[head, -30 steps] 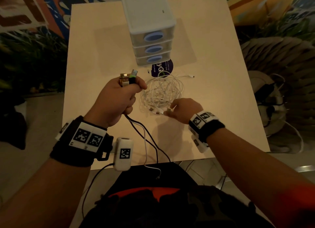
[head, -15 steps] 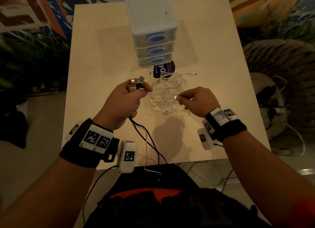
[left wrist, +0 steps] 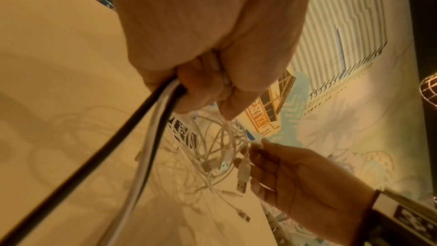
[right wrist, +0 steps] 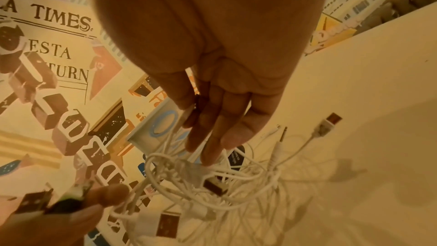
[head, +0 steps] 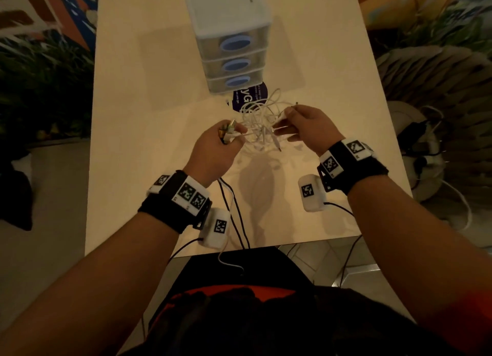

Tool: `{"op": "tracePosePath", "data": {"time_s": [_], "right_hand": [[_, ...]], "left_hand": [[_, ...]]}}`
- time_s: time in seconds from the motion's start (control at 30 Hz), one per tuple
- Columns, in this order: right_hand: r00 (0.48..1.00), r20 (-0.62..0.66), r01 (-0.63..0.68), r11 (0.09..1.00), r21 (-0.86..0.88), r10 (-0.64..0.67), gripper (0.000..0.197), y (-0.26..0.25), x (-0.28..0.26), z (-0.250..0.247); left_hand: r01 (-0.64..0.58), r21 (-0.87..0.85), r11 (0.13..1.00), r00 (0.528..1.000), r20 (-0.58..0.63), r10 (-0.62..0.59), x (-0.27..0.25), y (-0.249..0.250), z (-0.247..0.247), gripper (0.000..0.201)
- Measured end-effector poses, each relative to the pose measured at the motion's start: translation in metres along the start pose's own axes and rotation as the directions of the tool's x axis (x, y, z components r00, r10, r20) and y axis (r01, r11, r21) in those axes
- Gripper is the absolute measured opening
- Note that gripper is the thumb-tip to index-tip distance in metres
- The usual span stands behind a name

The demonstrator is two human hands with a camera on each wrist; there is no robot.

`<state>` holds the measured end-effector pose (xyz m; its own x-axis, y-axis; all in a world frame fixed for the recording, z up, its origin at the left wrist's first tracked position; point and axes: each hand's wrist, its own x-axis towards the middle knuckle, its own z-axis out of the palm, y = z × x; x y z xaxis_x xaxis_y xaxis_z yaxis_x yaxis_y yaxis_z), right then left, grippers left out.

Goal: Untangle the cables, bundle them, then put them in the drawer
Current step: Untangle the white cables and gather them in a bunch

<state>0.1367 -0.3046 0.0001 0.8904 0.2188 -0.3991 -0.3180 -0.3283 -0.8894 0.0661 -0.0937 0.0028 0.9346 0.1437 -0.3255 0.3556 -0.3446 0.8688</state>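
Observation:
A tangle of white cables (head: 259, 125) hangs between my hands just above the table (head: 149, 94), in front of the drawer unit (head: 231, 44). My left hand (head: 234, 134) grips several plugs (head: 227, 133) in a fist. Two black cables and a white one (head: 233, 209) trail from that fist over the table's near edge; the left wrist view shows them as a black cable (left wrist: 132, 124) beside a white one. My right hand (head: 285, 121) pinches a white cable at the tangle's right side. In the right wrist view its fingers (right wrist: 212, 137) reach down into the tangle (right wrist: 212, 180).
The drawer unit has three shut drawers with blue oval handles (head: 235, 44). A round purple sticker (head: 245, 97) lies on the table just in front of it. Loose plugs (right wrist: 327, 121) dangle from the tangle. Dark cables and a woven object (head: 426, 70) lie right of the table.
My right hand rose from the table at the tangle's near side to its right side, lifting white cable with it. The tangle now hangs above the table. The left hand keeps its grip.

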Motion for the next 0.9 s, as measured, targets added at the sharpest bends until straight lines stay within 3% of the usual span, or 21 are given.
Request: {"op": "tracePosePath", "data": {"time_s": [0.1,0.27,0.37,0.5,0.63,0.77,0.9], "right_hand": [[0.999,0.006,-0.034,0.993,0.113,0.033,0.028,-0.004,0.001,0.001],[0.999,-0.039,-0.016,0.999,0.03,0.017,0.031,-0.007,0.002,0.003],[0.998,-0.041,-0.043,0.994,0.099,0.047,0.03,-0.004,0.004,0.006],[0.997,-0.031,-0.066,0.976,0.209,0.074,0.026,0.001,0.009,0.008],[0.999,-0.008,-0.05,0.963,0.266,0.054,0.024,0.004,0.009,0.008],[1.0,-0.011,0.022,0.967,0.255,-0.019,0.021,0.011,0.01,0.007],[0.994,0.01,0.104,0.989,0.102,-0.105,0.024,0.014,0.005,0.004]], "left_hand": [[-0.064,0.099,0.993,0.998,-0.015,0.066,0.009,-0.004,0.009,0.007],[-0.16,0.206,0.965,0.986,-0.016,0.167,0.013,-0.009,0.017,0.031],[-0.195,0.206,0.959,0.977,-0.044,0.208,0.015,-0.009,0.021,0.033],[-0.12,0.0,0.993,0.987,-0.103,0.12,0.022,-0.006,0.024,0.025],[-0.031,-0.237,0.971,0.993,-0.122,0.002,0.026,-0.003,0.026,0.016],[-0.013,-0.252,0.968,0.992,-0.123,-0.019,0.026,-0.002,0.023,0.019],[-0.031,-0.224,0.974,0.991,-0.131,0.002,0.023,-0.002,0.018,0.021]]}}
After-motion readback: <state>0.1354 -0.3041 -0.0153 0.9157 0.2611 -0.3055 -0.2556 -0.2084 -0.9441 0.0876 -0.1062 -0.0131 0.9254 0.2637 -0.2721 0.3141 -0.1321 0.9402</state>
